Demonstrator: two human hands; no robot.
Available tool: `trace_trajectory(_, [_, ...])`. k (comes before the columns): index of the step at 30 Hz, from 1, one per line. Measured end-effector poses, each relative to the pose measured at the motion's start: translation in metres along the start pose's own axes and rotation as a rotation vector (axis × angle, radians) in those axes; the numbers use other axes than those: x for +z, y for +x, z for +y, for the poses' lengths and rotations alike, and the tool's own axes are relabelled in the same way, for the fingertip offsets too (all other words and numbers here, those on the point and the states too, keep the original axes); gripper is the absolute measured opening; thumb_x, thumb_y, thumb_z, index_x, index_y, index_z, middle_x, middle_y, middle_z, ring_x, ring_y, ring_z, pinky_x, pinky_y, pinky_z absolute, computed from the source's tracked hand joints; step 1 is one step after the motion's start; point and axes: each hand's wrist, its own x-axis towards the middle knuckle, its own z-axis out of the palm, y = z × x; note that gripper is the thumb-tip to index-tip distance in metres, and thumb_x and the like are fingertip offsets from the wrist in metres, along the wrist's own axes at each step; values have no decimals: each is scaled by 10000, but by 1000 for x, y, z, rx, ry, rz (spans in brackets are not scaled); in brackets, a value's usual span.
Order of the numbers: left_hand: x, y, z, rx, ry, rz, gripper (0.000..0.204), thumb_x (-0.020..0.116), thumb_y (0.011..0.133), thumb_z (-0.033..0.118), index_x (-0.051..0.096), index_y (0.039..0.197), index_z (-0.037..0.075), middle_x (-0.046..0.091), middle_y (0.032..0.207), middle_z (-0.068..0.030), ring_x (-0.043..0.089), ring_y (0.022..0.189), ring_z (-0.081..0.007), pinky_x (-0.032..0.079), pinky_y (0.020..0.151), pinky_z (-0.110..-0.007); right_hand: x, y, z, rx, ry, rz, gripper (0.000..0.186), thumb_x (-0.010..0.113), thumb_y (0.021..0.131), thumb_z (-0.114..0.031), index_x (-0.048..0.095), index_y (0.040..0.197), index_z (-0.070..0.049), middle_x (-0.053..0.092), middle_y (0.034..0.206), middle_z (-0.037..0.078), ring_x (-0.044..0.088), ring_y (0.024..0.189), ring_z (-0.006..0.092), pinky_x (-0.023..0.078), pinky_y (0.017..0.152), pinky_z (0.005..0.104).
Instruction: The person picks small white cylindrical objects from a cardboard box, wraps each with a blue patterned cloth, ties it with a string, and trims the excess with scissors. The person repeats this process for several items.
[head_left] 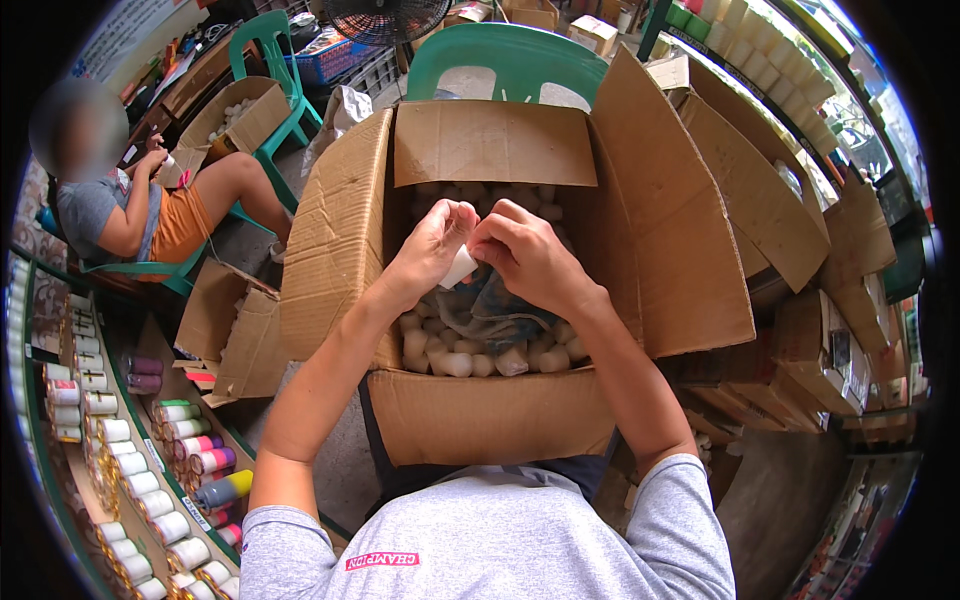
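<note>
From my end, one white cylinder (459,269) looks midway through work. My left hand (432,246) is closed on it; my right hand (530,255) curls in beside it, though I can't tell whether it grips. Below, the open cardboard box (490,415) holds a dark cloth (500,310) and many off-white pieces (456,363), finished or waiting, I can't say.

Bright daylight from the upper right, pale glare along that rim, soft shadow that filled the cardboard box (495,415), left hand (435,243) and right hand (527,252) that looked sharp, spools (172,527) that bent near the black fisheye border, a seated person's head (80,130) that was blurred.
</note>
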Motion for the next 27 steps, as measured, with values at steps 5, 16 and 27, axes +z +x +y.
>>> trace_trajectory(5, [-1, -1, 1, -36, -37, 6, 691, 421, 857, 722, 491, 1065, 67, 556, 868, -37, 568, 639, -81, 483, 534, -212, -5, 1, 1, 6, -26, 1, 63, 638, 850, 21, 581, 877, 13, 553, 833, 116, 601, 723, 263, 506, 651, 352])
trace_trajectory(16, [-6, -4, 15, -266, -349, -110, 513, 467, 939, 593, 481, 1030, 88, 565, 883, -46, 592, 661, -112, 529, 565, -251, -7, 3, -6, 102, 43, -62, 98, 645, 837, 30, 606, 914, -16, 549, 854, 76, 620, 746, 190, 486, 613, 302])
trace_trajectory(27, [0, -11, 20, 214, -234, 57, 417, 738, 771, -40, 527, 1126, 17, 578, 1168, -95, 583, 1066, -147, 525, 905, -270, -12, 3, 11, 203, 41, 101, 31, 592, 909, -39, 584, 918, -11, 539, 863, 77, 521, 703, 161, 442, 629, 289])
